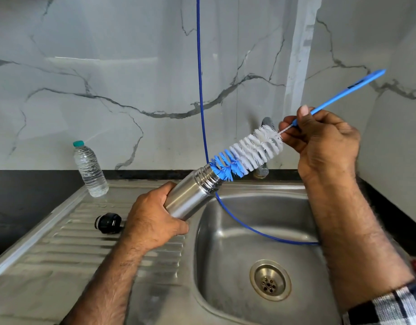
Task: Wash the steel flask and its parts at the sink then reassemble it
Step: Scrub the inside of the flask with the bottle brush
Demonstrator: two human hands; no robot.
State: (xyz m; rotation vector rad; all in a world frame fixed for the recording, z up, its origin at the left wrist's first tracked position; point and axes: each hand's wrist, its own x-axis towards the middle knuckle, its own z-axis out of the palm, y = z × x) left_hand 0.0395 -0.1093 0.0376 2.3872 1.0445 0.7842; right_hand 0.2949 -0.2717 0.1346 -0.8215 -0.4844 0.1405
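Note:
My left hand (153, 221) grips the steel flask (193, 194) by its body, tilted with its threaded open mouth pointing up and right over the sink's left rim. My right hand (324, 146) holds the blue handle of a bottle brush (247, 152) with white and blue bristles. The brush's blue tip sits at the flask's mouth; most of the bristles are outside. The flask's black cap (108, 223) lies on its side on the ribbed drainboard, left of my left hand.
The steel sink (228, 235) has a drain (270, 280) at its bottom. A thin blue hose (200, 90) hangs down the marble wall and curves into the basin. A clear plastic water bottle (89, 170) stands at the drainboard's back. A tap (263, 170) is partly hidden behind the brush.

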